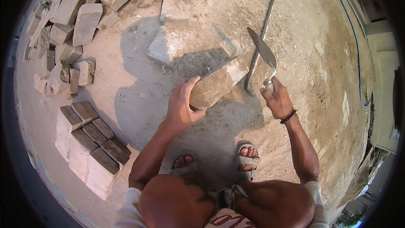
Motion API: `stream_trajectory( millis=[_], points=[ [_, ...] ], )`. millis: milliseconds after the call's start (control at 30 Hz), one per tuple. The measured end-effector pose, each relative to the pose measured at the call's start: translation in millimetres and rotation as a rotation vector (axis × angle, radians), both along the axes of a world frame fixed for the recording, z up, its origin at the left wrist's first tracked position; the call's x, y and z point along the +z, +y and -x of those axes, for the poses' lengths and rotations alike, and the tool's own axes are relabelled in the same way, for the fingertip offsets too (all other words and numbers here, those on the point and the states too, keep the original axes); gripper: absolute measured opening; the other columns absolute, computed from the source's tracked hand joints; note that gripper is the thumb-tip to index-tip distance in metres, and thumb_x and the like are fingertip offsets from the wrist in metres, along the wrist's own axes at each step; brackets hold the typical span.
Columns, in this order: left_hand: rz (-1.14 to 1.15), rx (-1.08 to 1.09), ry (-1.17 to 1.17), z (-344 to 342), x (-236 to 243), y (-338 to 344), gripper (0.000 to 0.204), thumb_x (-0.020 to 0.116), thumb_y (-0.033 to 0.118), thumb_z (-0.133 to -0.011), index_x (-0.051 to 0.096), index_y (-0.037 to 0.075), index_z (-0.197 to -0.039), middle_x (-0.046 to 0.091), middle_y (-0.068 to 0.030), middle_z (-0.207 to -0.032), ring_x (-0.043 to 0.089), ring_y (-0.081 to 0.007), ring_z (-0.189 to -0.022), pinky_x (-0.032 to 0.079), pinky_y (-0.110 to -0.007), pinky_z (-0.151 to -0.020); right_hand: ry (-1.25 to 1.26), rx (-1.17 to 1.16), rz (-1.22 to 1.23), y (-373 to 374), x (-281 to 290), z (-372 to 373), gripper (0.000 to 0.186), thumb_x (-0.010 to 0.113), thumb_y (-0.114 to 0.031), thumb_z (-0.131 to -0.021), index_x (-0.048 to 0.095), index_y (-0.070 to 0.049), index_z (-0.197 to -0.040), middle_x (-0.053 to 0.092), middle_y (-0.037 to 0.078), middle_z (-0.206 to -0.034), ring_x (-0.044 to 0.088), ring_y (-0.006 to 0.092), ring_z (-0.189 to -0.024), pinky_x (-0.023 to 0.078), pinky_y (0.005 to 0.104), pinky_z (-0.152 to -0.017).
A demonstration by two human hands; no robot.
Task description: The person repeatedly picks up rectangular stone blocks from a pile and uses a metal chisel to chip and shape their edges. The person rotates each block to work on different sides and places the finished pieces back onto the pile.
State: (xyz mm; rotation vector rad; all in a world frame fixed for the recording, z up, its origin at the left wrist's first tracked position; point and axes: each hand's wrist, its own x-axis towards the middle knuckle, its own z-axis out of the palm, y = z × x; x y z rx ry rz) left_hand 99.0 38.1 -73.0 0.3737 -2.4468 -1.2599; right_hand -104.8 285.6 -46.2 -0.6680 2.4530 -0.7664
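Observation:
My left hand (181,103) grips the near end of a greyish-brown brick (217,82), thumb below and fingers over its upper edge. The brick tilts up toward the right, above its shadow on the ground. In my right hand (277,98) is a trowel (263,50), held by its handle, its pointed blade aimed up and to the left. A long thin metal bar (262,38) with a bent near end lies on the ground behind the trowel. Beyond the held brick, a pale block (162,50) lies partly in shadow.
Several bricks stand packed together in a neat block (90,143) at the left. A loose brick pile (88,23) covers the far left, with more blocks (175,8) at the far middle. A blue hose (357,55) runs along the right. My sandalled feet (247,158) are close below.

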Motion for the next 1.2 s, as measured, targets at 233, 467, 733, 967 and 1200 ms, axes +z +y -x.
stream_trajectory(
  millis=[233, 467, 733, 967, 1200],
  points=[
    [0.434, -0.240, 0.166, -45.3, -58.2, -6.0, 0.069, 0.078, 0.007, -0.066, 0.050, 0.015, -0.128, 0.050, -0.0163, -0.130, 0.050, -0.0409, -0.121, 0.045, -0.055, -0.098, -0.076, 0.013, -0.095, 56.4, 15.9, -35.5, 0.031, 0.068, -0.022, -0.087, 0.057, 0.002, -0.105, 0.062, 0.026, -0.078, 0.063, 0.0458, -0.078, 0.049, 0.0452, -0.070],
    [0.613, -0.243, 0.000, -79.7, -99.9, -8.4, 0.055, 0.073, 0.021, -0.079, 0.055, 0.021, -0.131, 0.043, -0.0133, -0.140, 0.040, -0.0392, -0.132, 0.037, -0.058, -0.107, -0.061, 0.086, -0.132, 48.5, 23.2, -46.1, 0.031, 0.067, -0.018, -0.087, 0.053, 0.002, -0.106, 0.061, 0.028, -0.078, 0.063, 0.0488, -0.077, 0.049, 0.0484, -0.066],
    [0.381, -0.200, -0.184, -97.8, -88.3, 23.7, 0.084, 0.075, 0.042, -0.082, 0.037, 0.008, -0.149, 0.019, -0.0280, -0.157, 0.021, -0.0485, -0.145, 0.025, -0.061, -0.113, 0.069, 0.550, -0.094, 55.3, -15.0, -118.2, 0.030, 0.065, -0.021, -0.088, 0.049, 0.002, -0.100, 0.065, 0.025, -0.082, 0.064, 0.0446, -0.069, 0.051, 0.0522, -0.060],
    [0.238, -0.092, -0.187, -102.3, -98.7, 34.9, 0.094, 0.080, 0.033, -0.079, 0.028, 0.005, -0.152, 0.011, -0.0333, -0.157, 0.020, -0.0524, -0.144, 0.027, -0.057, -0.114, 0.090, 0.083, -0.234, 62.2, -41.8, -64.4, 0.033, 0.061, -0.019, -0.091, 0.048, 0.004, -0.110, 0.064, 0.029, -0.084, 0.064, 0.0468, -0.072, 0.051, 0.0532, -0.061],
    [0.134, -0.073, -0.272, -97.4, -91.6, 31.2, 0.098, 0.083, 0.032, -0.076, 0.027, 0.009, -0.154, 0.011, -0.0302, -0.159, 0.022, -0.0497, -0.144, 0.028, -0.055, -0.113, 0.219, 0.363, -0.266, 83.8, -58.8, -67.5, 0.032, 0.062, -0.020, -0.091, 0.048, 0.002, -0.110, 0.065, 0.027, -0.085, 0.063, 0.0462, -0.071, 0.052, 0.0527, -0.064]
  ],
)
